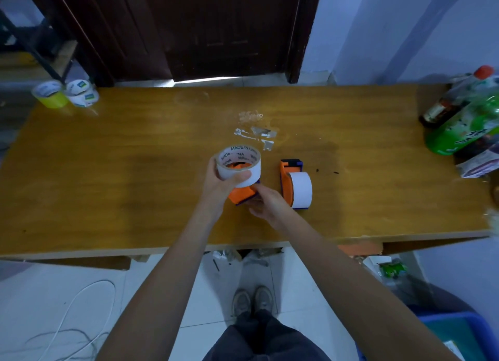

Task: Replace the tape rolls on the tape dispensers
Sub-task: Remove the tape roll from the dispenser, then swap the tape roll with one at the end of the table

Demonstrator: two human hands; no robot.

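Note:
My left hand [220, 184] grips a white tape roll [239, 166] with a printed cardboard core, held over an orange and blue tape dispenser [241, 194]. My right hand [266, 204] holds that dispenser from its right side, just above the wooden table [121, 171]. Part of the dispenser shows through the roll's core. A second orange dispenser [293, 182], loaded with a white roll, lies on the table just to the right of my hands. At the table's far left corner stand a yellow tape roll [50, 95] and white tape rolls [82, 93].
Crumpled scraps of clear tape [255, 134] lie beyond my hands. Bottles, a green one [464, 128] among them, crowd the table's right end. A dark door stands behind the table. White cable lies on the tiled floor at the lower left; a blue bin [459, 333] sits at the lower right.

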